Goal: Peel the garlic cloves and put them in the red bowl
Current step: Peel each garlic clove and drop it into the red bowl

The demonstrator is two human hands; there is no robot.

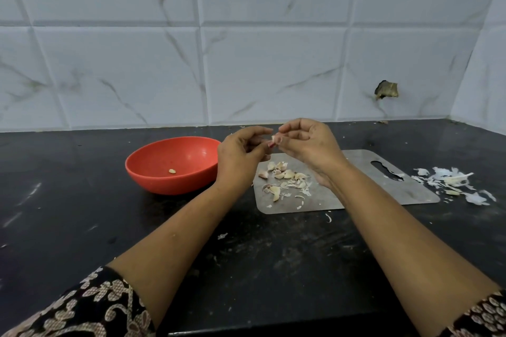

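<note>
White marbled tiles make up the wall [246, 63] that fills the top half of my feed, meeting a side wall in the corner at far right. Below it runs the black counter [82, 213], dusty and scuffed, with a few stray flakes of skin near its middle. Both forearms reach out over it from patterned black-and-cream sleeves [90, 306] at the bottom corners. A grey metal board [323, 197] lies flat on the counter right of centre, its handle slot toward the right end, and the right forearm crosses over it. Left of the board stands the red bowl [164, 180], upright; the left wrist hides the gap, so I cannot tell whether they touch. The left hand [238, 156] and right hand [309, 145] are raised together above the board's far left corner, fingers curled and fingertips meeting, neither one spread. Off the board's right end, a loose pile of white skins [451, 183] lies on the counter. On the left part of the board sits a small heap of unpeeled cloves [279, 175] with shreds of skin around them. A dark ragged hole [386, 89] shows low in the wall on the right. Between the fingertips I see one clove [273, 139], pinched from both sides and mostly hidden, so I cannot tell how much skin is on it. One peeled clove [172, 171] lies in the bottom of the bowl.
</note>
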